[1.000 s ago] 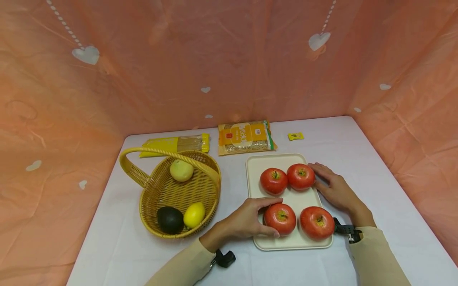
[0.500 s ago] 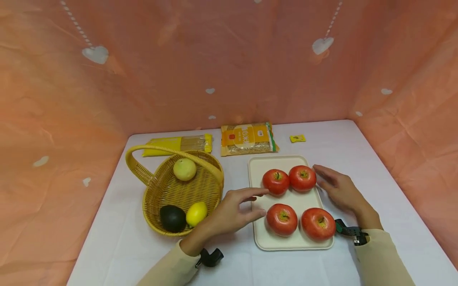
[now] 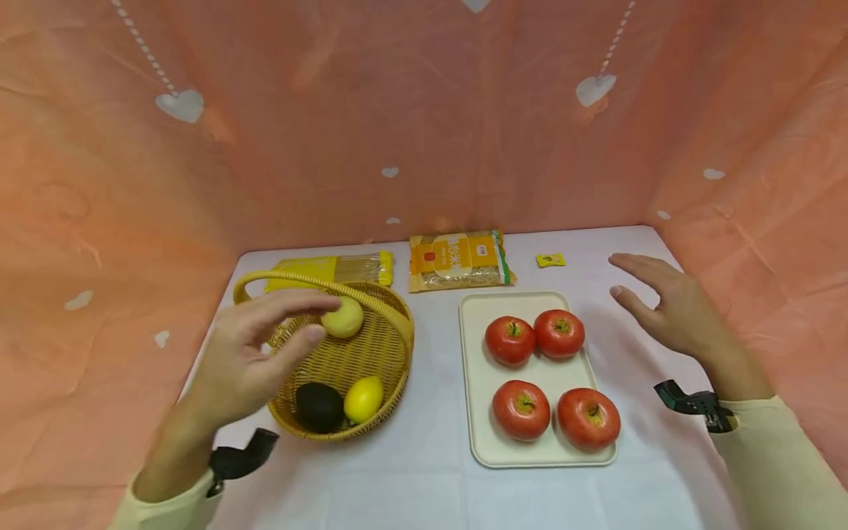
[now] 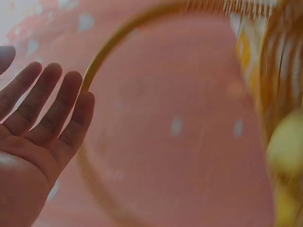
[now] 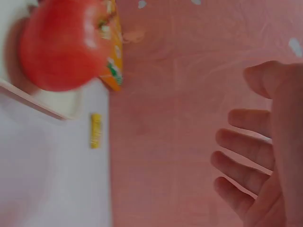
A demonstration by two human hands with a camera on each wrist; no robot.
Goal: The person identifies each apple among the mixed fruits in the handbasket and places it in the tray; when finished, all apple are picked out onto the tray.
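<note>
Fingers spread and holding nothing, my left hand (image 3: pixel 248 357) hovers by the left side of the wicker basket (image 3: pixel 399 383), overlapping its rim in the head view. Inside the basket lie a pale yellow-green round fruit (image 3: pixel 343 318), a dark avocado-like fruit (image 3: pixel 319 407) and a yellow lemon (image 3: pixel 364 399). To the right stands a cream tray (image 3: pixel 486 455) bearing several red apples (image 3: pixel 521 410), two toward the back and two toward the front. My right hand (image 3: pixel 679 309) is raised beyond the tray's right side, its fingers extended and nothing in them.
Along the back of the white-covered table lie a yellow pack of noodles (image 3: pixel 331 268), an orange-and-clear bag (image 3: pixel 458 261) and a small yellow packet (image 3: pixel 550 260). The basket's tall handle (image 3: pixel 318 281) arches over it. Pink curtains (image 3: pixel 437 125) enclose the back and sides.
My left hand has let go of the front left apple and moved left to the basket. My right hand has left the back right apple, moving right and up. The apples stay on the tray.
</note>
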